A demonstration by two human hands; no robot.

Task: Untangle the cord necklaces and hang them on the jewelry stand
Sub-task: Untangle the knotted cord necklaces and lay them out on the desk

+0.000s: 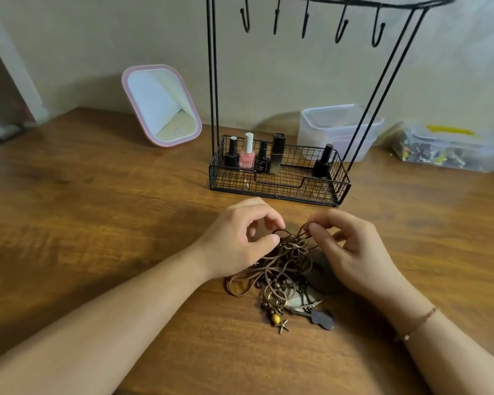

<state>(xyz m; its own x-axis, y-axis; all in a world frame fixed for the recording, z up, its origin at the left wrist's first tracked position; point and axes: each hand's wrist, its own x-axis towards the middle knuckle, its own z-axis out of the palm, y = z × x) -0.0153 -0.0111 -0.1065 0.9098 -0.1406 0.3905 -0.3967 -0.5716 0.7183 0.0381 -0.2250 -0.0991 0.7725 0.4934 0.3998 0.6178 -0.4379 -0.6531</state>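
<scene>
Head view: cord necklaces (pixel 280 269) lie in 1 tangled heap on the worktop (pixel 97 223) btwn both hands, running 12-to-6, pendants at 6 o'clock. Left hand (pixel 240 240) and right hand (pixel 351 252) each pinch cord loops at the heap's 12 o'clock end, equally near. Jewelry stand (pixel 280 178) at 12 o'clock, 5 hooks bare; necklace count can't tell.

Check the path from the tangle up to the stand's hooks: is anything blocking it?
Nothing visible blocks it. The hooks hang empty above the wire basket, whose bottles stand well below them. Both hands, left and right, pinch the tangled cord necklaces, which are not yet separated.
</scene>
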